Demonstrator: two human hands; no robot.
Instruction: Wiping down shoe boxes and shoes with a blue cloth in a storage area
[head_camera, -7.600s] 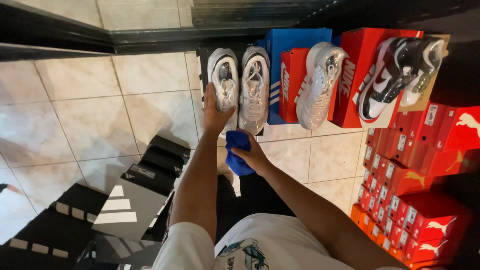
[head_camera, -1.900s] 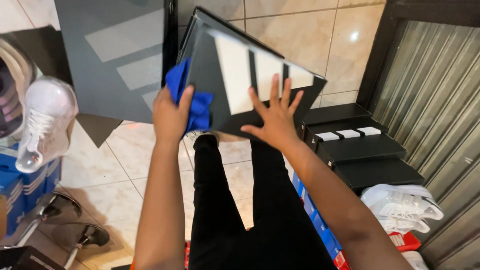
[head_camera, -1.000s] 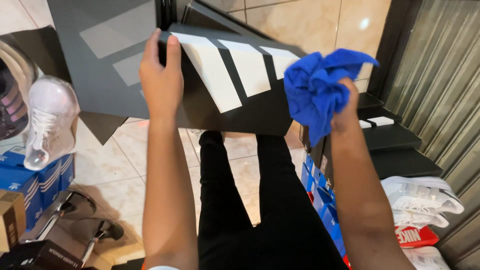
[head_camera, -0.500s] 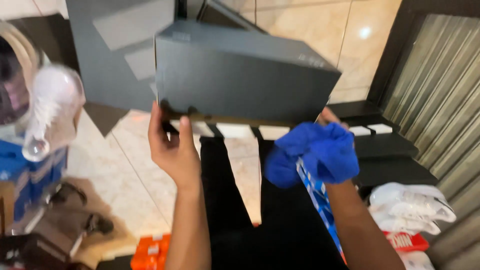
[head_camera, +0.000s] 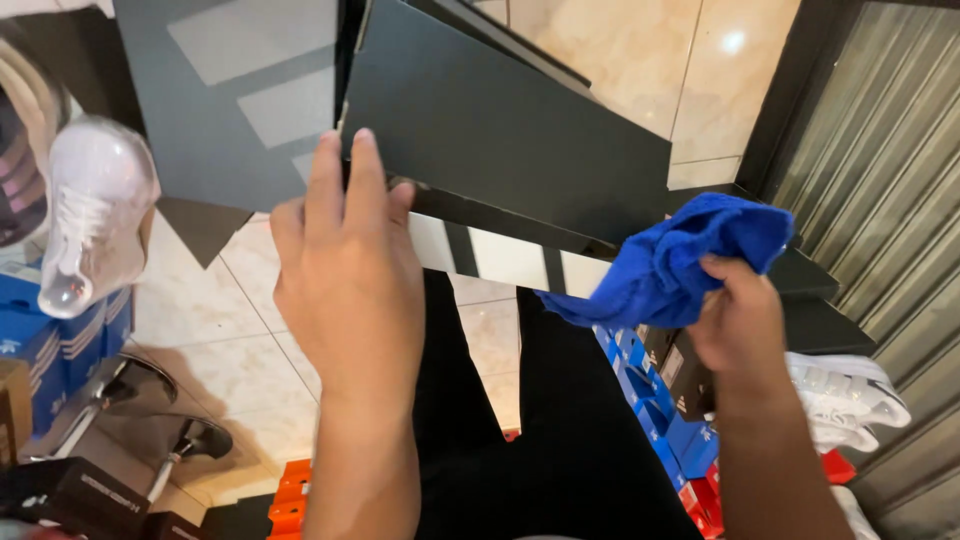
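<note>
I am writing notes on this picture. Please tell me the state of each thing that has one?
left hand: gripping the black shoe box's edge
right hand: closed around the blue cloth
black shoe box: held up, tilted
blue cloth: bunched, against the box
white shoe: standing on blue boxes

— What colours are showing at the centre of the frame?
— The shoe box (head_camera: 520, 150) is looking dark charcoal, with white stripes along its lower side. The cloth (head_camera: 670, 265), right of centre, is glowing bright blue.
— And at the edges?
— A white sneaker (head_camera: 90, 210) is sitting left; blue boxes (head_camera: 650, 400) are stacking lower right, on the cream floor tiles (head_camera: 690, 80).
</note>
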